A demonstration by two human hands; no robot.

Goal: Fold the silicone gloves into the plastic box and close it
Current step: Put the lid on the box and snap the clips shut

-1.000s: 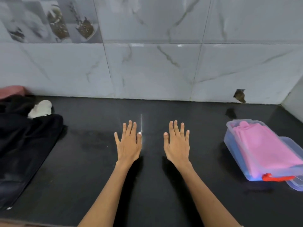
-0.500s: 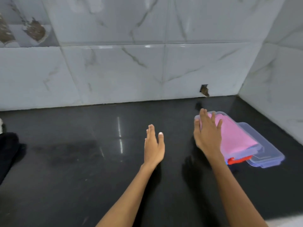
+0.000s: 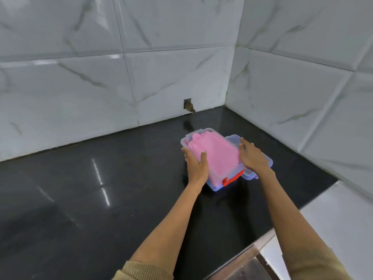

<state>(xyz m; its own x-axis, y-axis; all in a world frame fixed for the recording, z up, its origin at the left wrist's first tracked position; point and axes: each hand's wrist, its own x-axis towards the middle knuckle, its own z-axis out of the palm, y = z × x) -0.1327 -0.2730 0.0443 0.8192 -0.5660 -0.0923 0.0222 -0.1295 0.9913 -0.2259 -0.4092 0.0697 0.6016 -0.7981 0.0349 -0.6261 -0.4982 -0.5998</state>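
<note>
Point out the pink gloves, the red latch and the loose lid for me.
gloves [image 3: 216, 156], head view, middle of the pink folded stack.
latch [image 3: 232, 179], head view, red clip on the box's near end.
lid [image 3: 234, 139], head view, its far corner beside the box.

Pink gloves folded in my open box

The pink silicone gloves [image 3: 214, 154] lie folded inside the clear plastic box [image 3: 217, 187], its red latch [image 3: 232, 179] at 5 o'clock, lid [image 3: 250, 174] lying at 3 o'clock.

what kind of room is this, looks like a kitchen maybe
Probably a kitchen corner: a glossy black stone countertop runs into a corner of white marble-look wall tiles, and a clear plastic box of pink gloves sits on it.
</note>
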